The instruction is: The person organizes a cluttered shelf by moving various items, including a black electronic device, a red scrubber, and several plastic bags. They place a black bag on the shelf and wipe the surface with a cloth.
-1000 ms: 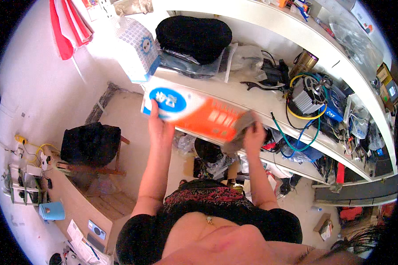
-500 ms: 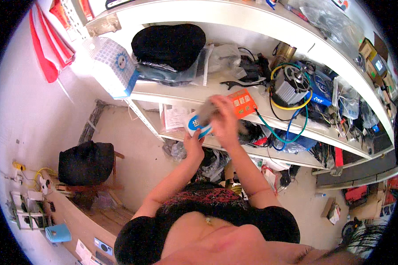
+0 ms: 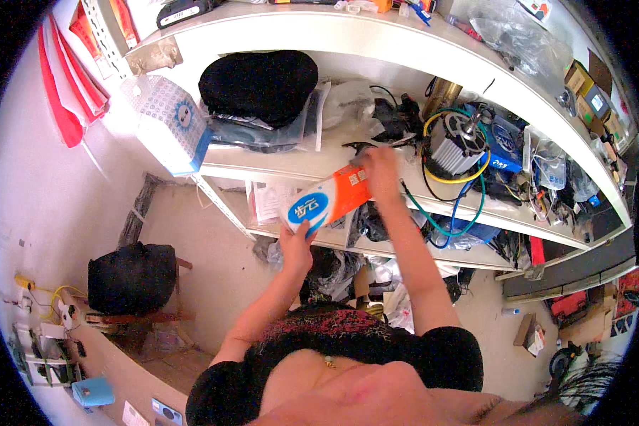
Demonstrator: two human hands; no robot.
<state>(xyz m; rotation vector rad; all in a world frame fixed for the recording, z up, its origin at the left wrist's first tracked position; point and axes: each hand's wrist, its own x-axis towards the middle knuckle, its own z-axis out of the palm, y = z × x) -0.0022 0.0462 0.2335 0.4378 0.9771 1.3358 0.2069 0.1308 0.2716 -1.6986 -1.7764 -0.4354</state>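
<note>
An orange and white box (image 3: pixel 342 201) with a blue oval on its white end is held up in front of the middle shelf. My left hand (image 3: pixel 296 243) grips its near left end, thumb on the front face. At the far right end, my right hand (image 3: pixel 383 172) is closed, touching the box's edge. A small grey cloth (image 3: pixel 361 155) sticks out from the right hand's fingers; most of it is hidden.
Behind the box, the white shelf (image 3: pixel 277 165) carries a black padded item (image 3: pixel 259 86), a grey motor (image 3: pixel 453 153) with looped cables and clear bags. A white and blue carton (image 3: pixel 167 128) stands left. A black bag (image 3: pixel 131 278) sits on a chair lower left.
My right hand, blurred over the box's middle before, has moved right to its far end with the grey cloth. More of the box's face now shows, and my left hand has shifted slightly left and down.
</note>
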